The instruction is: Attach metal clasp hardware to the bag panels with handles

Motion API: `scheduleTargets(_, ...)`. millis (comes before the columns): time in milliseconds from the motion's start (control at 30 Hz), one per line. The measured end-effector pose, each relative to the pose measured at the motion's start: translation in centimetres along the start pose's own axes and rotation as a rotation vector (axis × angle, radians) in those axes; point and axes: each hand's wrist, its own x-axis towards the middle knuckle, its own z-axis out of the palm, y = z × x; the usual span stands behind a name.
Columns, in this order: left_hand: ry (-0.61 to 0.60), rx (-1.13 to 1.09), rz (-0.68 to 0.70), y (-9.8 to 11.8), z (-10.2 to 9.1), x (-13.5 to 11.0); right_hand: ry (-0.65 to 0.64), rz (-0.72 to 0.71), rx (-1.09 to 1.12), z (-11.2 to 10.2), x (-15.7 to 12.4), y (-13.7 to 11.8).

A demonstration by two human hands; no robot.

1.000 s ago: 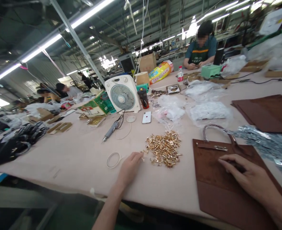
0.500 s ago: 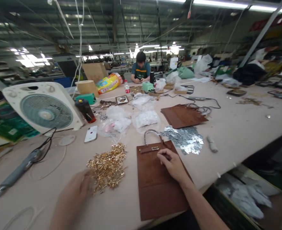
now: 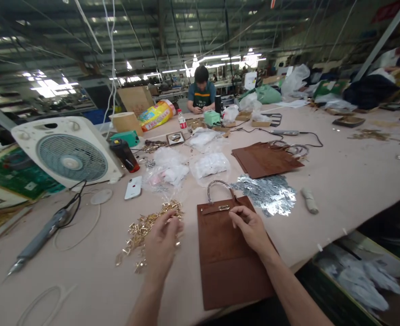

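The left hand (image 3: 162, 246), left of the lower centre of the frame, is above the near edge of a pile of small gold metal pieces (image 3: 139, 228), its thumb and fingers bent toward each other; whether they grip a piece cannot be told. The right hand (image 3: 254, 231), right of centre, is over a brown bag (image 3: 229, 276), thumb and forefinger close together near its metal clasp (image 3: 224, 208); whether anything is pinched there cannot be told. The bag lies flat on the tabletop (image 3: 94, 276) in the lower centre, its curved handle (image 3: 216, 183) pointing up the frame. Silver plates (image 3: 278, 197) lie in a heap at centre right, just below a stack of brown panels (image 3: 266, 160). A white phone (image 3: 133, 188) lies left of centre, with a grey power screwdriver (image 3: 42, 236) at lower left and a fan (image 3: 71, 156) above it.
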Motion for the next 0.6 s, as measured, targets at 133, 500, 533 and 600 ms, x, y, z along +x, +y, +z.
scheduleTargets(133, -0.274, -0.464, -0.142, 1.2, 9.7, -1.7, 0.037, 0.008, 0.045, -0.3, -0.2, 0.2)
scheduleTargets(500, -0.44, -0.705, -0.227, -1.4, 15.4, -1.5, 0.172, 0.08, 0.394, -1.5, 0.2, 0.9)
scheduleTargets(533, -0.455, -0.705, -0.23, -1.4, 15.3, -1.5, 0.158, 0.101, 0.406, -1.6, 0.2, 0.9)
scheduleTargets(600, -0.486, -0.689, -0.232, -1.3, 15.2, -1.4, 0.121, 0.14, 0.425, -1.7, 0.1, 1.0)
